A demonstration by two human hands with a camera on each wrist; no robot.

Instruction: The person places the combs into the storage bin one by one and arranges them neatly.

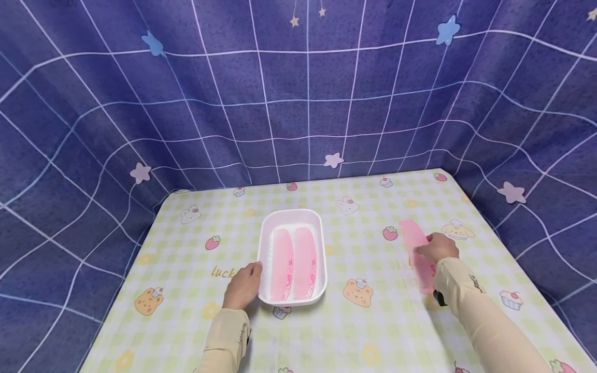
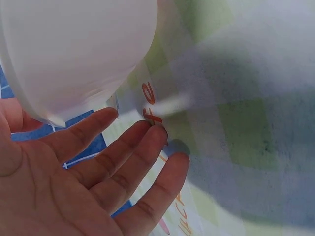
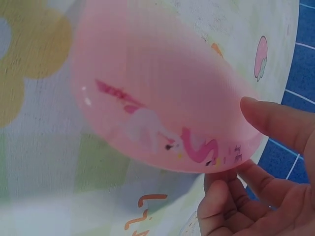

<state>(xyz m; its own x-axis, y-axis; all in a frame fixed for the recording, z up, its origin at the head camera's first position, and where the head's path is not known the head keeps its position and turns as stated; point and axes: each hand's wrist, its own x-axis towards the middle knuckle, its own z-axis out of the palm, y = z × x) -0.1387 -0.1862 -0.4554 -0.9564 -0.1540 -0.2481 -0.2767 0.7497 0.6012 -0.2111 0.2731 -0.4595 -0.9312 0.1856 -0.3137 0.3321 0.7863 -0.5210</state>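
A white plastic tray [image 1: 323,259] stands on the table with two pink combs lying side by side in it, the left comb [image 1: 282,264] and the right comb [image 1: 305,261]. At the tray's left side is my left hand [image 1: 243,286], its thumb at the rim. In the left wrist view the tray's wall [image 2: 83,54] is above the loosely straight fingers [image 2: 133,162], and part of the thumb is hidden behind the rim. Over to the right, my right hand [image 1: 440,248] pinches a third pink comb [image 3: 162,93] by its printed back, thumb on top and fingers beneath.
A pale green checked tablecloth [image 1: 186,331] with cartoon prints covers the table. Dark blue curtains [image 1: 289,119] with white grid lines and stars hang behind and along both sides.
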